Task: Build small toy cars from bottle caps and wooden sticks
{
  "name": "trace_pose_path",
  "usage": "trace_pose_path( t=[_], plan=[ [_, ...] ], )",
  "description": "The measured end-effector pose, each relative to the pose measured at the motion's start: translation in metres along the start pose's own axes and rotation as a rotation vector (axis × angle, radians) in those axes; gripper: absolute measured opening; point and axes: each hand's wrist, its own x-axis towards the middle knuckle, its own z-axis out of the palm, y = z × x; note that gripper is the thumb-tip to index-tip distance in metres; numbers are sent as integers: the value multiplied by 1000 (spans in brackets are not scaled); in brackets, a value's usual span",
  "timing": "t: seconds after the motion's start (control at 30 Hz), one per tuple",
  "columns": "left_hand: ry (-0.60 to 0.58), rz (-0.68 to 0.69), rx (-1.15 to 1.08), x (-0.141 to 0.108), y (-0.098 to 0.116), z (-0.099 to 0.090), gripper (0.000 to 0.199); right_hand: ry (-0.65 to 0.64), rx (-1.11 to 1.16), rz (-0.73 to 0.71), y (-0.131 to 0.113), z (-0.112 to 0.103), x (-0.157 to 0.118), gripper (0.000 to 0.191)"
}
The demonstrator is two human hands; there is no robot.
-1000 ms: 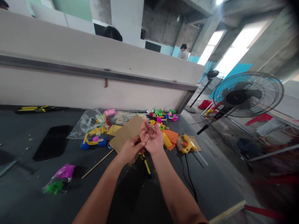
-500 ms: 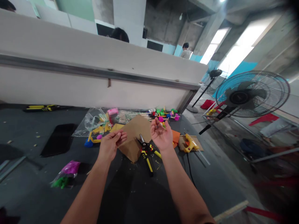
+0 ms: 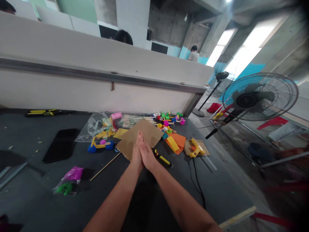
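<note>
Palm against palm, my left hand (image 3: 136, 155) and my right hand (image 3: 147, 154) meet over a brown cardboard piece (image 3: 127, 141). Their fingers are stretched out straight, pointing away from me. Nothing shows between the palms, though their inner sides are hidden. Yellow-and-black pliers (image 3: 163, 158) lie right of my right hand, partly covered by it. A thin wooden stick (image 3: 105, 166) rests left of my left hand. Beyond the pliers are orange sheets (image 3: 179, 140) with a yellow strip (image 3: 172, 144).
A yellow glue gun (image 3: 197, 148) with a black cord sits at the right. Colourful small parts (image 3: 169, 120) and a clear bag (image 3: 93, 127) line the back. A black phone (image 3: 60, 145) lies left. A fan (image 3: 247, 100) stands beyond the table; people are in the background.
My hands have moved from apart to pressed together over the cardboard. The wooden stick, blue pieces and orange sheets behind them show more fully; the pliers are more covered.
</note>
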Motion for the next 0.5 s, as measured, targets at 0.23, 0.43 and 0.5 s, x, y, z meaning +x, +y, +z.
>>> trace_pose_path(
  t=[0.23,0.43,0.5],
  plan=[
    [-112,-70,-80,-16,-8,3,36,-21,-259,-14,-18,-2,-17,54],
    [-116,-45,-155,-9,14,4,45,-292,-502,-228,-25,8,-31,54],
    [-182,-108,-153,-20,12,8,45,-232,-538,-222,-27,-3,-13,47]
  ],
)
